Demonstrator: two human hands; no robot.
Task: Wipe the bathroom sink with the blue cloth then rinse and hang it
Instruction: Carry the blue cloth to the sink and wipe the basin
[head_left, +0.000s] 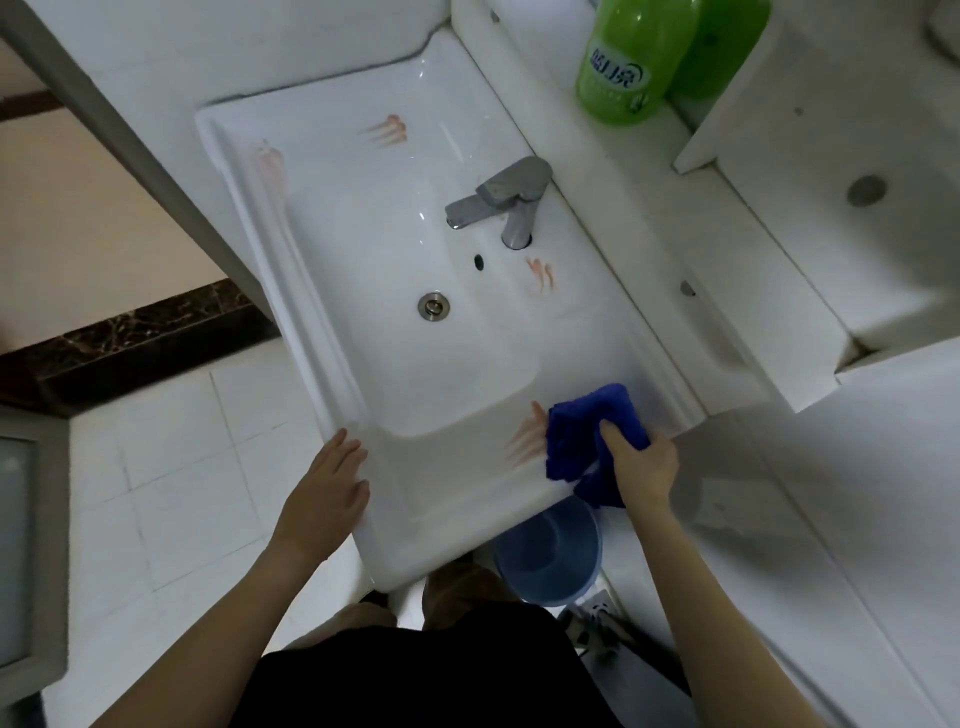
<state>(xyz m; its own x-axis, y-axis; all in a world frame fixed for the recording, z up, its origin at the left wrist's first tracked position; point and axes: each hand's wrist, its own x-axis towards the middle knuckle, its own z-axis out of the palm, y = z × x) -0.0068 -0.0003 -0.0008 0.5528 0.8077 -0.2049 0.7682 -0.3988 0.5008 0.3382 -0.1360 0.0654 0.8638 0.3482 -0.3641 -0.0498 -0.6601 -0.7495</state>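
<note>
Wiping this ledge well, I'd say, means spreading the blue cloth (587, 431) flatter and drawing it firmly across the orange streaks (527, 439) just beside it in overlapping passes, since a bunched wad tends to skip over a smear. It would then pay to refold to a clean face before moving on to the other marks. The cloth is a deep, fuzzy blue, crumpled into a loose lump, and it sits on the flat ledge of the sink (441, 499) at the corner nearest the person, with one tail hanging over the edge. The right hand (641, 467) grips it from above, fingers curled and clamped into the folds. The left hand (327, 488) rests on the opposite near corner, its fingers straight and slightly apart, bracing rather than holding. Further up the white basin, similar orange marks show beside the tap (498, 200) and on the far ledge, well apart from the cloth, and the drain (433, 305) lies between. A bluish bucket (548, 551) stands on the floor below the cloth, and a green bottle (623, 67) stands on the shelf behind the sink.
</note>
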